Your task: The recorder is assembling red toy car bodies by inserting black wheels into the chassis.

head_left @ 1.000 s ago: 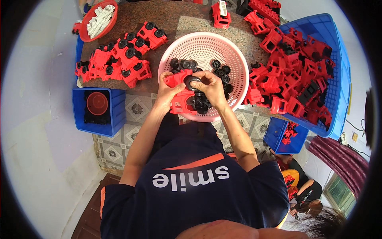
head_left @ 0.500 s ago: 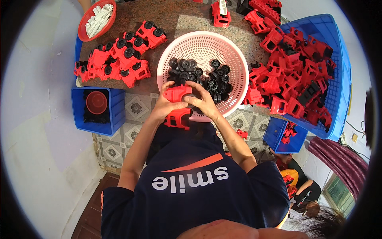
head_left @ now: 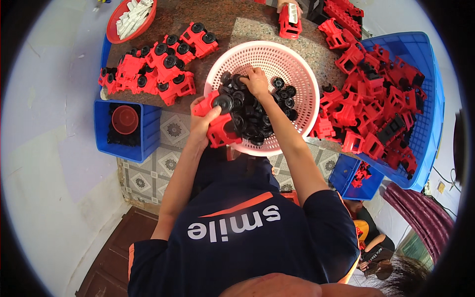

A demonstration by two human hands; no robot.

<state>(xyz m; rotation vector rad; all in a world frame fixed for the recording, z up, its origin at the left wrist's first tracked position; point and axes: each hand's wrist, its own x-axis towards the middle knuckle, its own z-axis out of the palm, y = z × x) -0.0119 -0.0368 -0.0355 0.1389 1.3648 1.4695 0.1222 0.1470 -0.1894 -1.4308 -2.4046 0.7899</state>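
A red toy car body (head_left: pixel 217 134) is in my left hand (head_left: pixel 202 123), tilted over the near left rim of the pink basket (head_left: pixel 309 84). One black wheel (head_left: pixel 223 102) sits on its upper side, with my thumb against it. Inside the basket, my right hand (head_left: pixel 257 83) reaches down among loose black wheels (head_left: pixel 253 116). Its fingers are bent round a black wheel (head_left: pixel 242 80) at the top of the pile; the fingertips are partly hidden.
Wheeled red toy cars (head_left: pixel 161 64) lie left on the stone table (head_left: pixel 217 64). A blue crate (head_left: pixel 430 99) at right overflows with red car bodies. Across the table, another person's hand (head_left: pixel 288 4) holds a red toy car (head_left: pixel 290 27). White parts fill a red bowl (head_left: pixel 110 30).
My right hand has left the car body and moved up into the basket's wheels. My left hand keeps the body, now turned with a black wheel showing. The view has shifted slightly.
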